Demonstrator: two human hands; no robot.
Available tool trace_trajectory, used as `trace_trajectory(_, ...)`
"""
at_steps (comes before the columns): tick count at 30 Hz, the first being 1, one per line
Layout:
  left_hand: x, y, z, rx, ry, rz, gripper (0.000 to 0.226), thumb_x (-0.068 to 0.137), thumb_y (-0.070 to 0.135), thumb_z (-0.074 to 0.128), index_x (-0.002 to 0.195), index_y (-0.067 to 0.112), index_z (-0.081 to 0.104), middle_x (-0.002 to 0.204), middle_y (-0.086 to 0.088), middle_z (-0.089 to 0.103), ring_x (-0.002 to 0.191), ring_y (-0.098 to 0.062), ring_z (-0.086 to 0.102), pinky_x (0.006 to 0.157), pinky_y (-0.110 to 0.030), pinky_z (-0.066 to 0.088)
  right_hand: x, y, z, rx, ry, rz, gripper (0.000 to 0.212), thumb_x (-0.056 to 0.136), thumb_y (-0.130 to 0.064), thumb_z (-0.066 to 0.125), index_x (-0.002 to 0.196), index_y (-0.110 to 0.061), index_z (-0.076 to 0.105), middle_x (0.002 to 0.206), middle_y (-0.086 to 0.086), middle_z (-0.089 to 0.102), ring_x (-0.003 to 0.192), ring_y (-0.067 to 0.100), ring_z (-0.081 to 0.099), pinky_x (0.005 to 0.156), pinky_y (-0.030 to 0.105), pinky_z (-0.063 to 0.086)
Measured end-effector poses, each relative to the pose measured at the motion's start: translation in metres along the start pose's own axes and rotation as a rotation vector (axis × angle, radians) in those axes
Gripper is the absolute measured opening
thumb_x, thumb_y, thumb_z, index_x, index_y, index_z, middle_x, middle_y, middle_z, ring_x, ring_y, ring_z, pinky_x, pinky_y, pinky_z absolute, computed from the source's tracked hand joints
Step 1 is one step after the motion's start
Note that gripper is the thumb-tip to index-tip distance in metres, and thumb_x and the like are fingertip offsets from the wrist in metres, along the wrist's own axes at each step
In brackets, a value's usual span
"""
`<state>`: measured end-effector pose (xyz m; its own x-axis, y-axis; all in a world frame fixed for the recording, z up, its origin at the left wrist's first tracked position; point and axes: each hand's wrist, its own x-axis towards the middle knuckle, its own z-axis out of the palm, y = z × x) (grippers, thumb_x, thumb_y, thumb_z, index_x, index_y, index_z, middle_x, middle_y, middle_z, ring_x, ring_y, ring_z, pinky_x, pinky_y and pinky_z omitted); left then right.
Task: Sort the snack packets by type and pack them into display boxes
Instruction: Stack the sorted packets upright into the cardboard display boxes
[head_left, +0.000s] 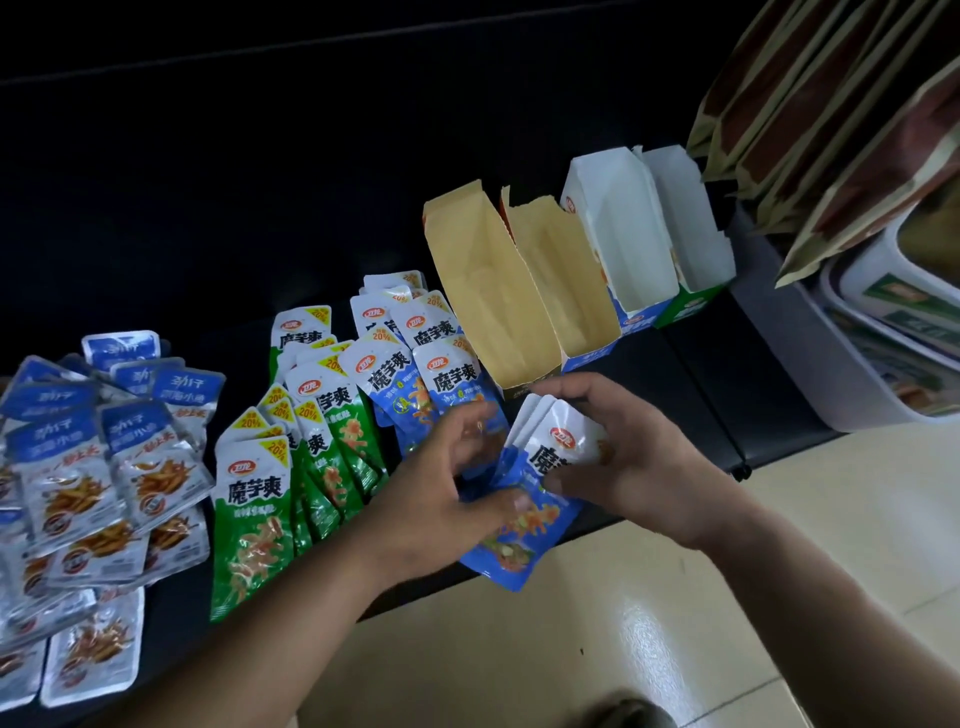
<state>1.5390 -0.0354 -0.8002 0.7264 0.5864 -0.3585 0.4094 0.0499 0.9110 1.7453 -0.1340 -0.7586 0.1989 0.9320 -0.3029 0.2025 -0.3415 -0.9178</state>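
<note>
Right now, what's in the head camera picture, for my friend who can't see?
The left hand and right hand hold a stack of blue packets at the dark table's edge. Three sorted packet piles lie left; four open display boxes stand behind.

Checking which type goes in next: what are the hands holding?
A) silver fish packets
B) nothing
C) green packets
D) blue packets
D: the left hand and right hand both grip a small stack of blue packets just in front of the open boxes, while the green packets lie on the table.
</note>
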Motion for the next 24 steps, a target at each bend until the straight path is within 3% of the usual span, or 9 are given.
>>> trace_trajectory(3, -0.004, 0.010, 0.006, -0.031, -0.053, 0.043, 0.039, 0.100, 0.013, 0.067, 0.135, 0.028, 0.057, 0.127, 0.010, 0.072, 0.123, -0.009, 0.065, 0.110, -0.046, 0.050, 0.003, -0.012, -0.003, 0.034, 0.031, -0.034, 0.069, 0.073, 0.009, 0.086, 0.126, -0.030, 0.065, 0.112, -0.002, 0.073, 0.096, 0.023, 0.069, 0.084, 0.038, 0.059)
trace_trajectory(6, -0.008, 0.016, 0.013, -0.080, 0.083, 0.077, 0.033, 0.104, 0.016, 0.060, 0.134, 0.031, 0.057, 0.126, 0.012, 0.072, 0.122, -0.009, 0.066, 0.108, -0.048, 0.050, 0.004, -0.011, 0.009, 0.184, 0.270, -0.023, 0.074, 0.071, 0.003, 0.090, 0.131, -0.029, 0.063, 0.112, -0.008, 0.073, 0.097, 0.011, 0.073, 0.081, 0.028, 0.059)
trace_trajectory(9, -0.008, 0.018, 0.018, -0.030, 0.174, 0.136, 0.041, 0.105, 0.025, 0.058, 0.142, 0.040, 0.049, 0.131, 0.017, 0.068, 0.124, -0.006, 0.063, 0.107, -0.046, 0.050, -0.002, -0.007, 0.036, 0.273, 0.304, -0.002, 0.056, 0.093, -0.014, 0.076, 0.141, -0.034, 0.055, 0.119, -0.011, 0.074, 0.111, 0.014, 0.072, 0.092, 0.039, 0.061)
trace_trajectory(11, -0.009, 0.018, 0.022, 0.047, 0.198, 0.148, 0.061, 0.105, 0.028, 0.057, 0.156, 0.048, 0.029, 0.143, 0.026, 0.058, 0.132, 0.005, 0.054, 0.111, -0.038, 0.048, -0.005, -0.006, 0.050, 0.262, 0.317, 0.027, 0.054, 0.102, -0.020, 0.064, 0.147, -0.044, 0.045, 0.118, -0.010, 0.074, 0.108, 0.016, 0.073, 0.090, 0.044, 0.062)
trace_trajectory(15, -0.012, 0.021, 0.026, 0.197, 0.200, 0.136, 0.087, 0.105, 0.032, 0.053, 0.158, 0.054, -0.012, 0.161, 0.036, 0.020, 0.146, 0.017, 0.022, 0.114, -0.009, 0.031, -0.008, -0.005, 0.051, 0.192, 0.400, 0.011, 0.091, 0.101, -0.020, 0.063, 0.147, -0.074, 0.006, 0.097, -0.009, 0.073, 0.084, 0.014, 0.073, 0.073, 0.030, 0.062)
trace_trajectory(17, -0.012, 0.023, 0.028, 0.238, 0.168, 0.134, 0.093, 0.105, 0.025, 0.053, 0.152, 0.054, -0.021, 0.157, 0.038, 0.011, 0.139, 0.029, 0.013, 0.103, 0.005, 0.024, -0.009, -0.006, 0.052, 0.123, 0.391, 0.027, 0.086, 0.101, -0.018, 0.061, 0.144, -0.075, 0.012, 0.084, -0.007, 0.068, 0.072, 0.013, 0.068, 0.070, 0.027, 0.060)
trace_trajectory(20, -0.008, 0.025, 0.030, 0.250, 0.098, 0.116, 0.104, 0.103, 0.016, 0.054, 0.146, 0.050, -0.034, 0.154, 0.037, 0.002, 0.124, 0.041, 0.008, 0.095, 0.007, 0.022, -0.007, -0.006, 0.059, -0.028, 0.317, -0.004, 0.077, 0.105, -0.019, 0.053, 0.147, -0.073, 0.016, 0.111, -0.015, 0.054, 0.083, 0.004, 0.059, 0.084, 0.036, 0.058)
trace_trajectory(22, -0.007, 0.028, 0.030, 0.242, 0.059, 0.099, 0.107, 0.103, 0.015, 0.054, 0.144, 0.048, -0.039, 0.160, 0.032, 0.002, 0.123, 0.036, 0.012, 0.095, 0.004, 0.024, -0.006, -0.010, 0.059, -0.076, 0.297, -0.033, 0.075, 0.107, -0.018, 0.049, 0.146, -0.069, 0.012, 0.118, -0.021, 0.047, 0.081, 0.006, 0.062, 0.078, 0.031, 0.055)
trace_trajectory(24, -0.008, 0.033, 0.029, 0.186, 0.038, 0.109, 0.104, 0.104, 0.014, 0.054, 0.143, 0.052, -0.035, 0.158, 0.036, 0.007, 0.110, 0.046, 0.012, 0.090, 0.010, 0.022, -0.005, -0.014, 0.054, -0.069, 0.282, -0.007, 0.072, 0.107, -0.021, 0.048, 0.145, -0.070, 0.011, 0.116, -0.027, 0.043, 0.082, 0.007, 0.064, 0.074, 0.028, 0.053)
